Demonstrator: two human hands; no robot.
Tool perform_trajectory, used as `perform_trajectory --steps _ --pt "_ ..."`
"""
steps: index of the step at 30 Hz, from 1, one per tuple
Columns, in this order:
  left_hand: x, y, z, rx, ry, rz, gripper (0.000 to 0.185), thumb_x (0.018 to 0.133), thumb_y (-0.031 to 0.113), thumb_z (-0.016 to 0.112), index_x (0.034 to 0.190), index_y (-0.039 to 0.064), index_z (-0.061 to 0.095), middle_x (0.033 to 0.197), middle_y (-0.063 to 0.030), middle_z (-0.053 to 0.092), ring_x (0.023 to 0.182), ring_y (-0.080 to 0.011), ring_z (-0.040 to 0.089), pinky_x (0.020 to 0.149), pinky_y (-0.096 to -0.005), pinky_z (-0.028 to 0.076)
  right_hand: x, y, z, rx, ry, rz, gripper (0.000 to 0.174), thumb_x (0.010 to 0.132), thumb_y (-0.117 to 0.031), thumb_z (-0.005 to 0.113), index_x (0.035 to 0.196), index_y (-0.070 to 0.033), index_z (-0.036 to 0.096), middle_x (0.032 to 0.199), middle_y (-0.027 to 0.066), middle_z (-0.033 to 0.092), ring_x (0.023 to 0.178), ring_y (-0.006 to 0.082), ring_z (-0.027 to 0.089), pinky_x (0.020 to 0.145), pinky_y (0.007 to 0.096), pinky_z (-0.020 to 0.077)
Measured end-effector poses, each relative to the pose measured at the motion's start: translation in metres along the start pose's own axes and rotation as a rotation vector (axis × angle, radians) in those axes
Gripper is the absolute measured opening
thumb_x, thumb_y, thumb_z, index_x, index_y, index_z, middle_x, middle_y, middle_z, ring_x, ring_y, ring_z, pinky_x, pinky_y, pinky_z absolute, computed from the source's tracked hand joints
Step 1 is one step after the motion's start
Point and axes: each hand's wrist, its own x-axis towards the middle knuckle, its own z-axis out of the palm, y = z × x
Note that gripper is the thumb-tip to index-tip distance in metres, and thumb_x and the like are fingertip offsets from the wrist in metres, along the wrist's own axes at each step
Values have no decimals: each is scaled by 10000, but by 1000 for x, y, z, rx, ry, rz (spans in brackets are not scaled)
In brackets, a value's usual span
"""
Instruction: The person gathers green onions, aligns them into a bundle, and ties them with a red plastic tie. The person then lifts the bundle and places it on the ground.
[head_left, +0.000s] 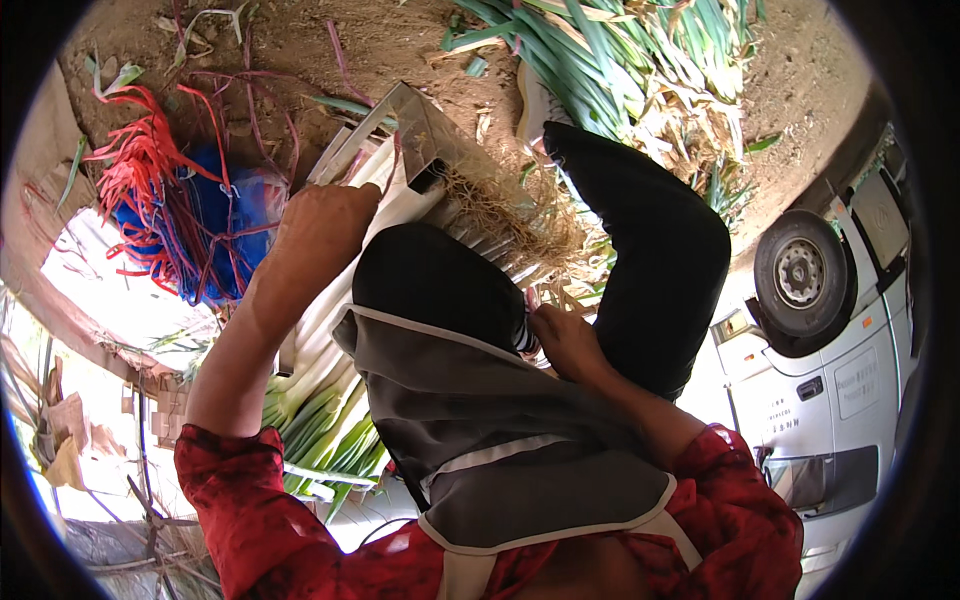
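Leeks or large green onions (330, 349) lie in a metal frame (427, 139), white stems up the middle, green leaves low in view, tangled roots (510, 210) at the upper right. My left hand (330, 221) is closed over the frame's left side, on a thin reddish plastic string (391, 169) that runs up along the stems. My right hand (566, 341) is curled low between my black-trousered knees, beside the root end; its fingertips are partly hidden, and a small pink bit shows by them. A dark apron covers my lap.
A bundle of red plastic strings (142, 161) lies on a blue bag (217, 217) at the left. More leeks (600, 60) are heaped on the soil beyond my shoe. A white vehicle (817, 375) stands at the right.
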Motion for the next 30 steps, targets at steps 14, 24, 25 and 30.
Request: perform_trajectory --steps 14,24,25,30 --pt "-6 -5 6 -88 43 -208 185 900 239 515 875 75 596 739 -221 625 734 -426 614 633 -517 469 -16 -105 -107 -349 -529 -377 142 875 -189 530 860 -77 615 710 188 619 682 380 623 627 462 492" --pt "-36 11 -11 -111 256 -320 171 870 232 564 823 73 609 712 -189 627 669 -389 618 600 -480 474 -24 -138 -140 -116 -829 -455 177 923 -247 537 846 -92 576 634 131 559 596 327 590 544 424 438" --pt "-38 12 -10 -100 293 -334 165 858 218 574 796 67 599 695 -184 625 649 -382 618 591 -471 477 -27 -157 -152 -112 -862 -542 167 923 -249 541 836 -108 562 625 115 558 586 308 590 539 412 440" --pt "-22 15 -3 -219 389 -355 173 857 207 559 753 76 603 734 -158 633 685 -371 618 590 -470 470 27 -193 -174 -379 -593 -719 181 932 -220 503 887 -69 592 772 101 618 737 277 630 658 400 481"
